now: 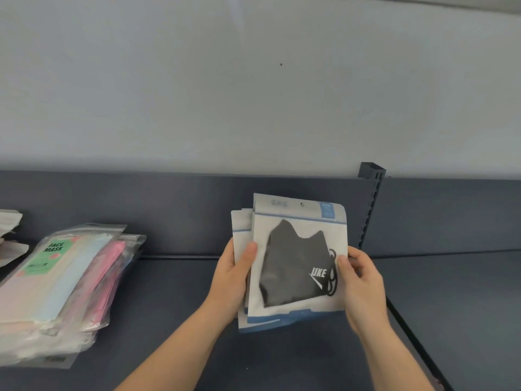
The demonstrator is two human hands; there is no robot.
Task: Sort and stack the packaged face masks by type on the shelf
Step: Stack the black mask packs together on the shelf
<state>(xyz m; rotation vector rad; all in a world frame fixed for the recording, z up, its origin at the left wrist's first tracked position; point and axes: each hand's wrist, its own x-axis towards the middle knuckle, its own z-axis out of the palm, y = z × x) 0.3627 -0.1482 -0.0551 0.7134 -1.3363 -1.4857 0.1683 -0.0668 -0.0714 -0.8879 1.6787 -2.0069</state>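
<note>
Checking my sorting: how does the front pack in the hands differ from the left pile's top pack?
The front pack shows one black mask on white-and-blue backing; the top pack is clear, with pastel masks and a green label. The front pack is held upright by left hand and right hand; the top pack lies on its pile. Both are mask packs.

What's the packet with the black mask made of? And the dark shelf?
The front packet looks like thin plastic film printed white and blue, with a seal line near the top. The black mask inside looks like matte soft cloth, though it may be a printed picture. The shelf seems painted metal: smooth, dark blue-grey, with a slotted upright.
</note>
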